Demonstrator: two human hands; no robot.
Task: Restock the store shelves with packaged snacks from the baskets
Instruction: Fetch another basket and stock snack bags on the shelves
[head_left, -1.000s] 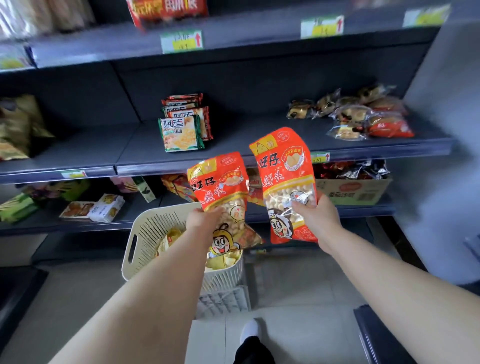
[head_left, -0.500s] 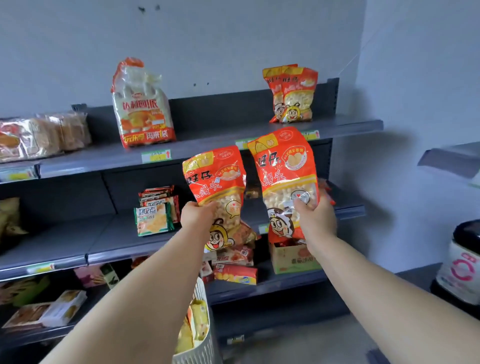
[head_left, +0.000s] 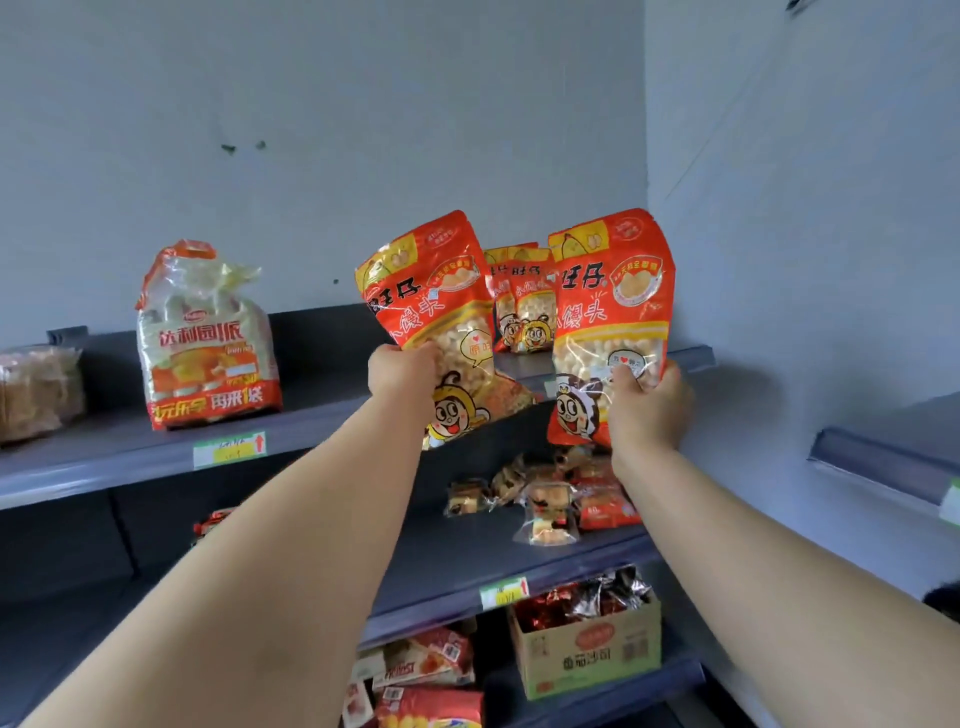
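Both hands were full: the left hand (head_left: 402, 371) curled round the lower half of the left bag (head_left: 431, 291), the right hand (head_left: 649, 410) clamped on the base of the right bag (head_left: 613, 301). These red snack bags hung roughly upright before the top shelf (head_left: 311, 413), with matching bags (head_left: 522, 306) standing at twelve o'clock between them. Placing seemed the step in hand; next, each bag would need setting upright beside that stock.

One camera sits on my head. It looks forward along my arms, a little up at the top shelf (head_left: 104, 441) and the wall corner (head_left: 645, 156), close by
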